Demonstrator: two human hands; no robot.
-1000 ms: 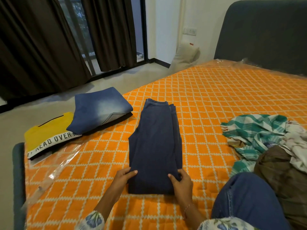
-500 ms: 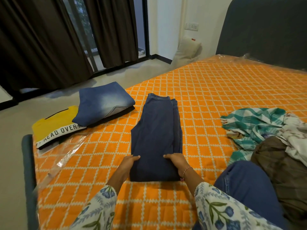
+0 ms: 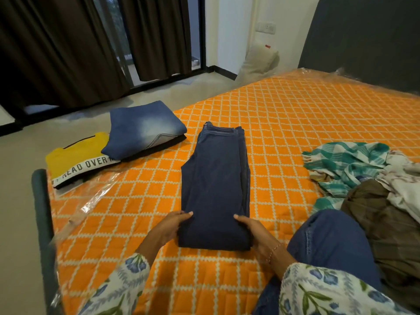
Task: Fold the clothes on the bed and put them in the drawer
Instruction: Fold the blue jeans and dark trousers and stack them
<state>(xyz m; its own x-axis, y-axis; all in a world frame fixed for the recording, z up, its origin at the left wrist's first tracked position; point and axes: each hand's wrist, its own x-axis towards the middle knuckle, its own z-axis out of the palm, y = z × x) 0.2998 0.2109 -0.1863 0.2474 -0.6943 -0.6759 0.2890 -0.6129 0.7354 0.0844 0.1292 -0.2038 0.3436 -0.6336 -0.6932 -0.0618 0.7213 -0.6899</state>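
Left hand (image 3: 169, 226) and right hand (image 3: 252, 230) each grip the near end of dark jeans (image 3: 216, 189), flanking it on the bed (image 3: 295, 123).

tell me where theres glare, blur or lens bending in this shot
Head view: glare on the clear plastic wrap at the bed's near-left corner; the floral sleeves at the bottom edge are softly blurred; wide-angle bending bows the curtains; the dark jeans at centre are sharp and evenly lit.
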